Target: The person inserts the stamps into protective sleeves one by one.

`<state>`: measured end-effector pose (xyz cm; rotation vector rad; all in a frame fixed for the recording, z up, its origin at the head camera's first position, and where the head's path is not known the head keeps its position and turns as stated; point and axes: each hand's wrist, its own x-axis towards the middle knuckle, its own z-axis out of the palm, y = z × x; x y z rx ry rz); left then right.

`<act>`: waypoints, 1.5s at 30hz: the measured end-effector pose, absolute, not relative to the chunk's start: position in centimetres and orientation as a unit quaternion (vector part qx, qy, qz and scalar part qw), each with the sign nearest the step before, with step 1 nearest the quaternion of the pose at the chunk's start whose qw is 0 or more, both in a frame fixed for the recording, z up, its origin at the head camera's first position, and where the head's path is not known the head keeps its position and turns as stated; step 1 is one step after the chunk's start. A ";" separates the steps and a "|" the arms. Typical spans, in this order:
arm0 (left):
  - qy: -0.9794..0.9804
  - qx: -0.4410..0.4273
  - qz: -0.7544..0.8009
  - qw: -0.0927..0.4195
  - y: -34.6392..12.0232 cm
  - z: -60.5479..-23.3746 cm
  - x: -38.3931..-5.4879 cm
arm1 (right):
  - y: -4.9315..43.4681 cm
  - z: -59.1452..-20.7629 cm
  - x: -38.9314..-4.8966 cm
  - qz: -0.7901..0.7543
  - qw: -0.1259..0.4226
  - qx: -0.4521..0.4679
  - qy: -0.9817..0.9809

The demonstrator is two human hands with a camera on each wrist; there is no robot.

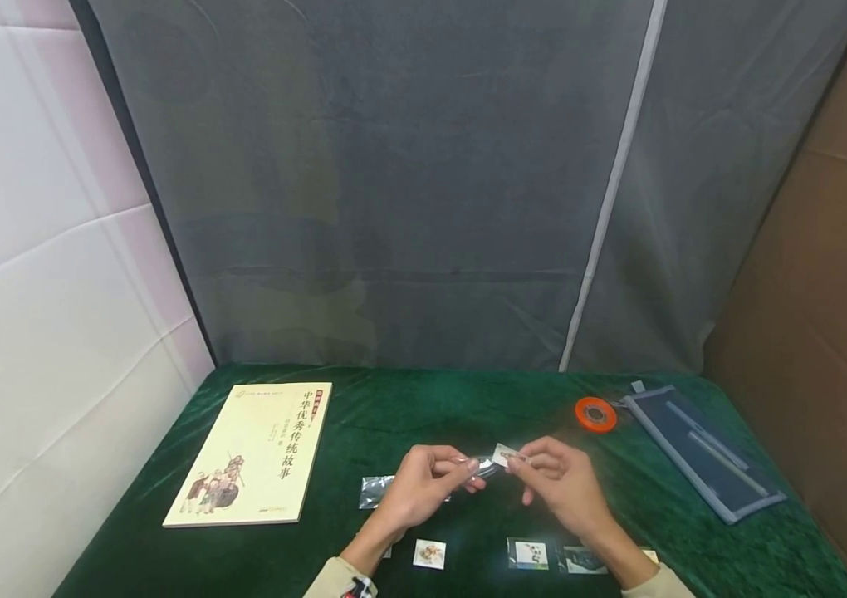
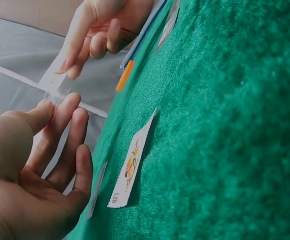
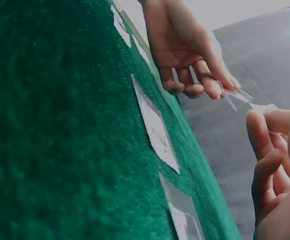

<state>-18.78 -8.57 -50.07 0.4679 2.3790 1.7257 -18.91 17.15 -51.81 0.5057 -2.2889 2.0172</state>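
Note:
My left hand (image 1: 416, 490) pinches a small clear plastic sleeve (image 3: 238, 98) between thumb and forefinger. Facing it, my right hand (image 1: 565, 486) pinches a small white stamp (image 1: 502, 454) by its edge, close to the sleeve's mouth. Whether the stamp's edge is inside the sleeve I cannot tell. Below the hands, a loose stamp (image 2: 131, 167) with toothed edges and an orange-brown picture lies on the green cloth. To its right lies a stamp in a clear sleeve (image 1: 528, 554). Another sleeved piece (image 1: 580, 561) is partly hidden by my right wrist.
Clear plastic packaging (image 1: 374, 492) lies behind my left hand. A cream book (image 1: 252, 457) rests at the left of the green cloth (image 1: 468, 399). At the right are an orange ring-shaped roll (image 1: 595, 414) and a blue mesh pouch (image 1: 703, 453) holding thin long items.

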 end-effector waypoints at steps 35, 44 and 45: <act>0.743 0.153 0.643 0.102 -8.2 -50.3 -18.9 | 17.2 -52.1 -18.9 0.642 -0.048 0.158 -0.749; 0.729 0.141 0.663 0.094 -7.8 -50.1 -18.7 | 17.1 -52.2 -18.8 0.635 -0.058 0.185 -0.747; 0.728 0.139 0.665 0.094 -7.8 -50.1 -18.6 | 17.1 -52.1 -18.8 0.635 -0.062 0.184 -0.747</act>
